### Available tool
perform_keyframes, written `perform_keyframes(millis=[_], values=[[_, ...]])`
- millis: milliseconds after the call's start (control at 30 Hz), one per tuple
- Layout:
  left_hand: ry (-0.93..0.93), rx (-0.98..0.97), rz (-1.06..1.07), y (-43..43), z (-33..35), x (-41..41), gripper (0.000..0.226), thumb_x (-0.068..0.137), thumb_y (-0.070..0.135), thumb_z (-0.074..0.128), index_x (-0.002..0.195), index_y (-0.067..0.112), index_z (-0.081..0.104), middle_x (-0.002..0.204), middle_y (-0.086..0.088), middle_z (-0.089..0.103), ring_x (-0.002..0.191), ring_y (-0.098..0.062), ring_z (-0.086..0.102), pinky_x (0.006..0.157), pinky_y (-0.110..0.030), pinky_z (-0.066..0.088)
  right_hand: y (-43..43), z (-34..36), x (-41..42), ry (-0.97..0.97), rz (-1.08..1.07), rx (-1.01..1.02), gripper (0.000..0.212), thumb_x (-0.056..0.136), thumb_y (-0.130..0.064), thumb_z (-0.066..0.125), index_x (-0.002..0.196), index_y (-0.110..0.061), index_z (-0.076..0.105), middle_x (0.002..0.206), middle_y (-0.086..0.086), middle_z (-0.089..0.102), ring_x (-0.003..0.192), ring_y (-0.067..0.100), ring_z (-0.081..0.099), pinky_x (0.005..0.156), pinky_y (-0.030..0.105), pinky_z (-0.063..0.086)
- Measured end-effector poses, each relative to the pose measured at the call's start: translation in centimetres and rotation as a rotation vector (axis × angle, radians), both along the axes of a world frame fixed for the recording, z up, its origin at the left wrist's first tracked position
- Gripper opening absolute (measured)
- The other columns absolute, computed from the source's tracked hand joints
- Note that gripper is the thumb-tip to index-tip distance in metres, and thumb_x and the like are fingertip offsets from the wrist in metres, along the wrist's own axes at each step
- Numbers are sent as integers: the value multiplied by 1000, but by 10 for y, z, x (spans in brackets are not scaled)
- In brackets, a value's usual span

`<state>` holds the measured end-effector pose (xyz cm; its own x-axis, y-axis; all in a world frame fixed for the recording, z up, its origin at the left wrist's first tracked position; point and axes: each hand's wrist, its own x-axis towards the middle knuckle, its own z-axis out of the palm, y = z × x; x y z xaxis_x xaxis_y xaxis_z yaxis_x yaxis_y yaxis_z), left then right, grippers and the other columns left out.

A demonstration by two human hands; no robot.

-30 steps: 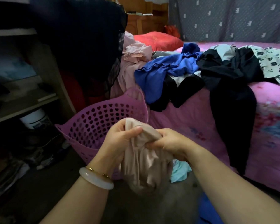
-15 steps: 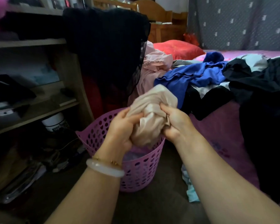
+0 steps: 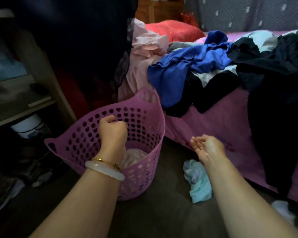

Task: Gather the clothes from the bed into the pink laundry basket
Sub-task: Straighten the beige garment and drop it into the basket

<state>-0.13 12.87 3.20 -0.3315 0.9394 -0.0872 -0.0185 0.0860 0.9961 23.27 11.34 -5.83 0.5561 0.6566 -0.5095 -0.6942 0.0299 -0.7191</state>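
The pink laundry basket (image 3: 144,138) stands on the floor by the bed (image 3: 218,124). A beige garment (image 3: 134,156) lies at its bottom. My left hand (image 3: 113,129) hovers over the basket's opening with its fingers loosely curled and nothing in it. Right of the basket, my right hand (image 3: 206,148) hangs empty, fingers relaxed and spread. On the bed lie a blue garment (image 3: 182,66), black clothes (image 3: 273,55), and a pale pink garment (image 3: 144,54) at the bed's left edge. One black piece (image 3: 279,134) hangs down the bed's side.
A light blue cloth (image 3: 199,184) lies on the floor between the basket and the bed. A wooden shelf unit (image 3: 29,93) stands at the left with a dark garment (image 3: 86,40) draped over it. A red pillow (image 3: 172,30) sits at the bed's head.
Both hands let go of the beige garment, which now lies inside the basket. My right hand has moved away to the right; my left hand stays over the basket.
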Motion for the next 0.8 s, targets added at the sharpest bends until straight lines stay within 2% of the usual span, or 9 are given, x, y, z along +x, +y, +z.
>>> perform_keyframes(millis=[67,167,267,367,467,533,600,667,800], values=[[12,37,-26,-1,-5,19,42,86,2,55,125,17,50,113,-3,57,86,-11,57,69,-25,49,-11,-43,28,-55,-26,-146,16,91,3,43,101,-3,53,77,12,52,63,19,56,49,27,55],[-29,98,-70,-12,-14,49,34,85,-3,54,111,19,52,104,-1,60,100,-18,62,89,-33,53,-35,-110,57,-359,177,-471,22,90,-11,55,105,4,62,79,13,60,67,24,60,65,36,55],[-27,116,-152,-31,-30,79,32,86,-7,56,108,16,54,94,1,62,94,-16,63,90,-34,52,-55,-167,60,-749,651,-674,32,91,-21,58,120,-10,66,125,9,63,118,28,57,101,36,46],[8,110,-246,-46,-51,97,32,87,-6,57,111,15,55,95,-1,63,87,-10,62,83,-28,52,-59,-196,42,-1076,1048,-806,29,89,-34,60,115,-45,63,155,-6,31,148,22,12,118,31,19],[75,63,-294,-53,-68,103,33,88,-3,58,113,19,56,98,0,64,91,-9,63,83,-27,53,-55,-219,33,-1021,1057,-771,41,83,-42,67,121,-50,56,161,6,8,148,28,6,119,30,14],[99,28,-295,-55,-76,100,33,88,-2,58,112,21,57,99,1,63,92,-9,63,83,-27,53,-55,-218,31,-1031,1074,-775,56,85,-43,64,137,-29,48,155,13,23,143,27,25,116,32,23],[112,0,-293,-55,-82,97,33,88,-3,58,112,20,57,99,0,63,91,-9,62,78,-24,52,-52,-209,33,-955,873,-676,33,87,-36,64,111,-14,64,125,11,58,113,22,54,103,34,42],[128,-14,-301,-55,-85,95,33,88,-3,58,111,21,56,100,0,63,91,-9,61,74,-22,50,-48,-189,38,-810,585,-535,13,89,-25,63,82,-14,66,91,8,67,87,22,61,85,34,51],[156,-21,-349,-56,-83,96,34,87,-3,58,113,18,56,105,0,62,90,-8,60,72,-17,47,-32,-127,44,-228,273,-142,15,81,-15,73,83,-1,67,80,20,69,69,31,66,67,37,59]])
